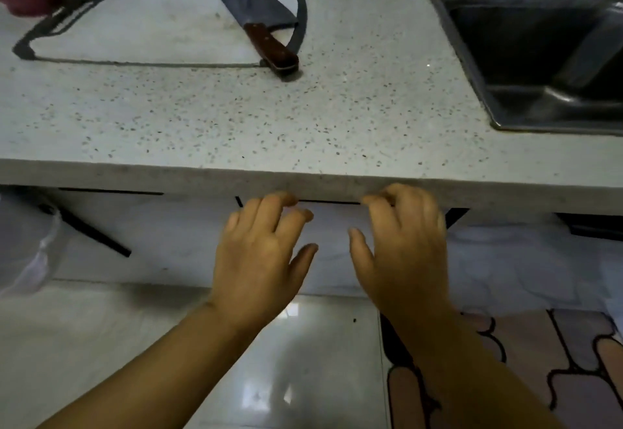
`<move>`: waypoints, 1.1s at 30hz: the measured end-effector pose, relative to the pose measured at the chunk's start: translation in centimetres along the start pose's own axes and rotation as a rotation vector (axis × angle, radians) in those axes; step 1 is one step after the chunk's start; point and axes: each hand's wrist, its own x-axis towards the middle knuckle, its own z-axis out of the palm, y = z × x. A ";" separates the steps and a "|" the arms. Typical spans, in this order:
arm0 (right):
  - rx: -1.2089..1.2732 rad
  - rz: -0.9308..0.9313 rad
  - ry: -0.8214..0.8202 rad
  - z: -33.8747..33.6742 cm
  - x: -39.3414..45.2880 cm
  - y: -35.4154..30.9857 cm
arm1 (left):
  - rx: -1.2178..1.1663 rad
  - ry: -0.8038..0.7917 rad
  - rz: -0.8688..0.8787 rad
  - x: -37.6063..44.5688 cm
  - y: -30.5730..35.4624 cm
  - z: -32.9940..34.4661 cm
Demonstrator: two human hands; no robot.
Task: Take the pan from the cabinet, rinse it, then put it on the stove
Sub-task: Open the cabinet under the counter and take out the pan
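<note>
Both of my hands hang just below the front edge of the speckled countertop (303,118), in front of the white cabinet door (168,240). My left hand (263,256) has its fingers spread and holds nothing. My right hand (401,250) is beside it, fingers curled loosely and apart, also holding nothing. The fingertips of both reach up near the dark gap under the counter edge. The dark steel sink (539,58) is set into the counter at the upper right. No pan and no stove are in view.
A cleaver (266,24) with a brown handle lies on a white cutting board (141,31) at the back. Bottles and jars line the back wall. A clear plastic bag (23,246) hangs at the left. A patterned mat (539,371) covers the floor at the right.
</note>
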 end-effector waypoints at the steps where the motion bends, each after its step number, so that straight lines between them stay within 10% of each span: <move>1: -0.013 -0.021 0.046 1.1 -0.2 0.2 | 0.022 0.060 0.035 0.1 -0.4 0.9; 10: -0.127 -0.120 0.435 8.6 -2.0 0.2 | 0.245 0.591 0.164 0.5 -3.4 8.4; 20: -0.275 -0.162 0.579 9.6 0.7 0.1 | 0.332 0.764 0.301 4.7 -4.5 7.8; 33: -0.359 -0.314 0.470 7.3 0.5 1.2 | 0.373 0.480 0.295 2.2 -2.1 5.3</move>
